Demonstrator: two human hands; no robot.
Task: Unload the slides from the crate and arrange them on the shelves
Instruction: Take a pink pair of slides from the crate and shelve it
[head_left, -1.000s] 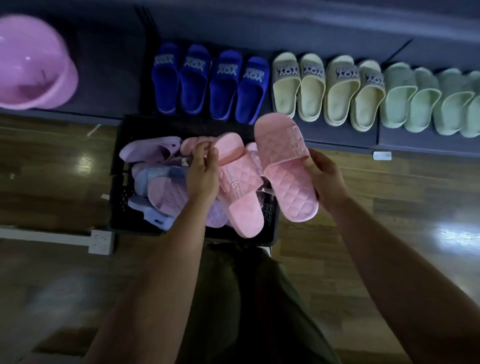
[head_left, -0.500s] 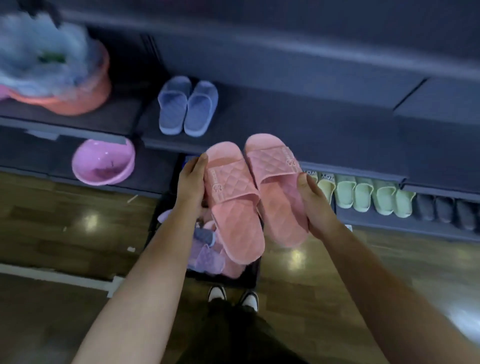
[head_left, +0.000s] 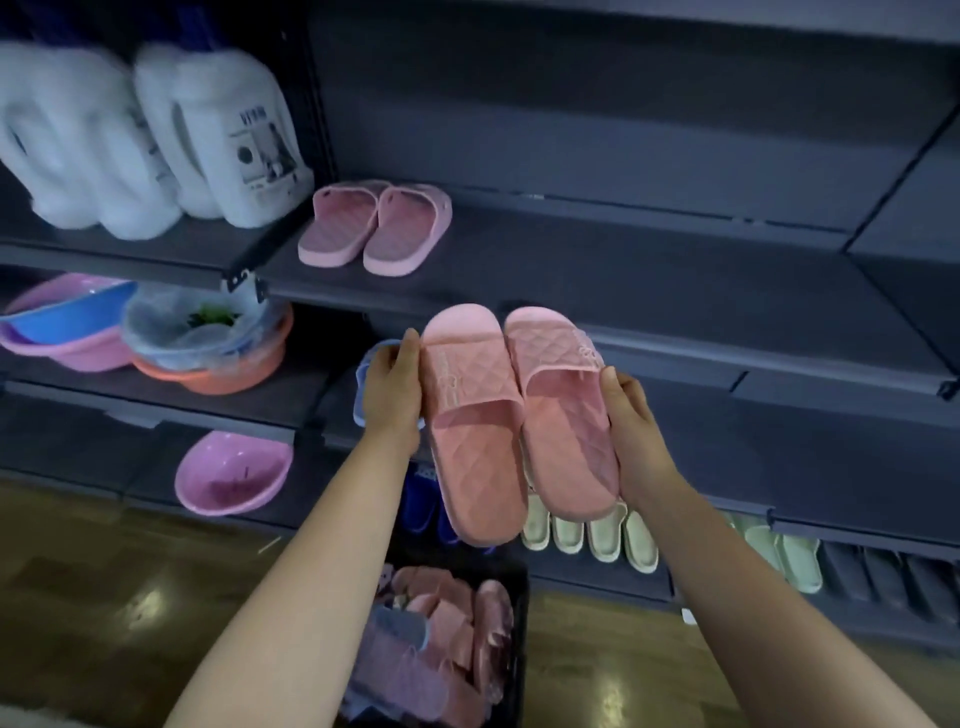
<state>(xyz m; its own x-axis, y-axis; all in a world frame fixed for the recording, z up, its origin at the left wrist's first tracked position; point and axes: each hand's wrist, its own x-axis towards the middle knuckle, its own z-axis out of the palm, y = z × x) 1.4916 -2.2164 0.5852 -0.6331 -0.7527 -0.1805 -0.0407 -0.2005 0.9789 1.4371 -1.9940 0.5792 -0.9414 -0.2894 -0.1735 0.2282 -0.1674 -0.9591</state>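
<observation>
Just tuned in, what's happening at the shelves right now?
A person is holding two slides side by side in front of the shelves. The left hand grips the left pink slide and the right hand grips the right pink slide. Another pink pair already sits on the shelf just above. The crate on the floor below holds more slides.

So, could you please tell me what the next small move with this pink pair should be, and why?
Probably set the held pink slides on the shelf, right of the placed pink pair: the left hand and right hand each grip one, and room shows there.
</observation>
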